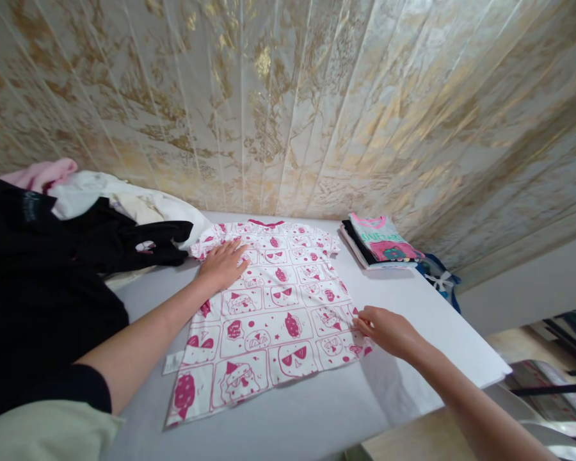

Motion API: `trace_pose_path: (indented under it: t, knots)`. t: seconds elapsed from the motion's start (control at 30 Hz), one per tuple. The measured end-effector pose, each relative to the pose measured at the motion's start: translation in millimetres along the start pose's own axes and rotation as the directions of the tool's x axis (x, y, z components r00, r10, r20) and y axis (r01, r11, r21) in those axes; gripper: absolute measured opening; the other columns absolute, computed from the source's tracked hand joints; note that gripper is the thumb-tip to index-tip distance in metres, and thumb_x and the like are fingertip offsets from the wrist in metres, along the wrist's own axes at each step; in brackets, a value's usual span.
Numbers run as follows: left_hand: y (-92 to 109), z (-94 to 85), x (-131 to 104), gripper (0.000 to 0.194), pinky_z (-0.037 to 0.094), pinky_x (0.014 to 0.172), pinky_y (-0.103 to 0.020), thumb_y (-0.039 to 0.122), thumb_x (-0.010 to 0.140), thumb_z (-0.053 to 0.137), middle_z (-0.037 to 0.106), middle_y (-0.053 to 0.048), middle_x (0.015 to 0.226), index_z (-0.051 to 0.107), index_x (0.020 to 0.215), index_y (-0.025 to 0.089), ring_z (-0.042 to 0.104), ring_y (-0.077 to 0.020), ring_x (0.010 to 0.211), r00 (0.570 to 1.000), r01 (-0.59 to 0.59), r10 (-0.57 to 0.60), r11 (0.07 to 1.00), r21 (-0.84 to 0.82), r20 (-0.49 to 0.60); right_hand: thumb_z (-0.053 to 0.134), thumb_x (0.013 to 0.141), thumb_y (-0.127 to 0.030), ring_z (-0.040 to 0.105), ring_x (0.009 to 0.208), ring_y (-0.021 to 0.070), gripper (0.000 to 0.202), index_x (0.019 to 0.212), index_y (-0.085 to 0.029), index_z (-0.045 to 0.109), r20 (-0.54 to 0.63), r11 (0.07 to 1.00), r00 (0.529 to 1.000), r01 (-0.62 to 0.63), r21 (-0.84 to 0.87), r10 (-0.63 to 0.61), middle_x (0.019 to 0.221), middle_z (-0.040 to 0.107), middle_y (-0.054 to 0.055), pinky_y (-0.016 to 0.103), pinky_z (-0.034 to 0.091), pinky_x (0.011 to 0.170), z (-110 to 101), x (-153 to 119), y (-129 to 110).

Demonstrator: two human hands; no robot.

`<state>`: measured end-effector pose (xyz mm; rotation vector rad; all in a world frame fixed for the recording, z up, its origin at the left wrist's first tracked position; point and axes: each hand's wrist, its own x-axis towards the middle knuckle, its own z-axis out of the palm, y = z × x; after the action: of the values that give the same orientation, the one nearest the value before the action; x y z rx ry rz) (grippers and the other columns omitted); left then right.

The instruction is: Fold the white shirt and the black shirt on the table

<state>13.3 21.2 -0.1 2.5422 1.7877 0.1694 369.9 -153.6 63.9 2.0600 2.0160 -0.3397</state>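
A white short-sleeved shirt (282, 296) with pink cartoon print lies spread on the white table (312, 410), its collar toward the wall and its hem toward me. My left hand (222, 264) rests flat on the shirt's upper left part, fingers spread. At the shirt's right edge, near the lower corner, my right hand (375, 325) pinches the fabric between thumb and fingers. A white tag (173, 363) sticks out from the shirt's left side.
Black garments (43, 262) and white and pink cloth (100, 189) are heaped at the left. A folded clothes stack (379, 242) sits at the back right, beside a blue item (440, 280). The patterned wall (269, 109) rises behind the table.
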Motion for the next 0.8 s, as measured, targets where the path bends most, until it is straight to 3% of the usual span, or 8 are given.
trace_pose_path:
  t: [0.07,0.1,0.2,0.3,0.4,0.5,0.63,0.8]
  knots:
    - [1,0.7,0,0.059,0.016,0.116,-0.043,0.045,0.096,0.029,0.022,-0.006,0.159,0.032,0.149,0.02,0.022,-0.0262,0.145,1.0,0.004,-0.004,1.0,0.002,-0.009,0.037,0.097,-0.032,0.064,0.079,0.0213,0.036,0.083,-0.019,0.067,-0.013,0.985,0.991,-0.135,-0.106,0.134,0.086,0.067,0.01,0.029,0.04,0.064,-12,0,-12]
    - [1,0.9,0,0.059,0.016,0.116,-0.044,0.045,0.096,0.029,0.022,-0.006,0.159,0.032,0.149,0.02,0.022,-0.026,0.145,1.0,0.003,-0.003,1.0,0.005,-0.013,0.036,0.097,-0.031,0.065,0.081,0.0218,0.036,0.086,-0.019,0.068,-0.052,0.984,0.99,-0.133,-0.118,0.128,0.088,0.067,0.01,0.03,0.042,0.067,-16,2,-22]
    - [1,1.0,-1,0.059,0.016,0.116,-0.044,0.045,0.095,0.029,0.023,-0.006,0.159,0.033,0.149,0.02,0.023,-0.0261,0.145,1.0,-0.004,0.004,1.0,0.002,-0.021,0.033,0.099,-0.03,0.063,0.098,0.0204,0.035,0.108,-0.02,0.066,-0.239,0.995,0.967,0.094,0.029,-0.084,0.108,0.066,0.009,0.031,0.045,0.082,-19,19,-69]
    - [0,2.0,0,0.059,0.017,0.116,-0.044,0.045,0.095,0.029,0.025,-0.007,0.158,0.035,0.148,0.02,0.025,-0.0271,0.144,0.999,-0.017,0.017,1.0,-0.008,-0.039,0.036,0.098,-0.04,0.047,0.127,0.0219,0.047,0.138,-0.018,0.048,-0.342,0.929,0.893,0.351,0.119,-0.293,0.14,0.05,0.011,0.035,0.038,0.102,-2,49,-119]
    - [-2,4.0,0,0.059,0.018,0.115,-0.044,0.045,0.095,0.03,0.026,-0.008,0.158,0.036,0.147,0.019,0.025,-0.0277,0.144,0.998,-0.026,0.026,1.0,-0.001,-0.054,0.037,0.097,-0.046,0.029,0.14,0.023,0.058,0.146,-0.015,0.037,-0.378,0.908,0.86,0.406,0.105,-0.341,0.153,0.034,0.01,0.039,0.023,0.114,19,85,-144]
    - [-2,4.4,0,0.059,0.017,0.116,-0.043,0.044,0.095,0.029,0.025,-0.008,0.158,0.034,0.148,0.019,0.024,-0.0275,0.144,0.999,-0.025,0.026,1.0,0.004,-0.039,0.032,0.097,-0.051,0.02,0.145,0.0227,0.063,0.15,-0.017,0.029,-0.374,0.953,0.902,0.278,0.118,-0.216,0.158,0.024,0.008,0.043,0.015,0.117,26,112,-127]
    - [0,1.7,-2,0.059,0.016,0.116,-0.043,0.044,0.095,0.03,0.024,-0.008,0.158,0.034,0.148,0.019,0.023,-0.0275,0.144,1.0,-0.01,0.01,1.0,-0.016,-0.019,0.03,0.098,-0.045,0.022,0.144,0.0222,0.062,0.149,-0.01,0.029,-0.38,0.995,0.924,-0.01,0.103,0.048,0.156,0.026,0.013,0.041,0.018,0.116,27,125,-75]
    - [3,1.1,-5,0.06,0.016,0.116,-0.044,0.046,0.095,0.033,0.024,-0.008,0.158,0.035,0.148,0.02,0.023,-0.0277,0.145,0.999,-0.012,0.011,0.998,-0.059,-0.03,0.029,0.097,-0.042,0.026,0.142,0.023,0.059,0.148,-0.01,0.031,-0.415,0.997,0.906,-0.081,0.01,0.078,0.154,0.031,0.014,0.041,0.023,0.114,40,114,-47]
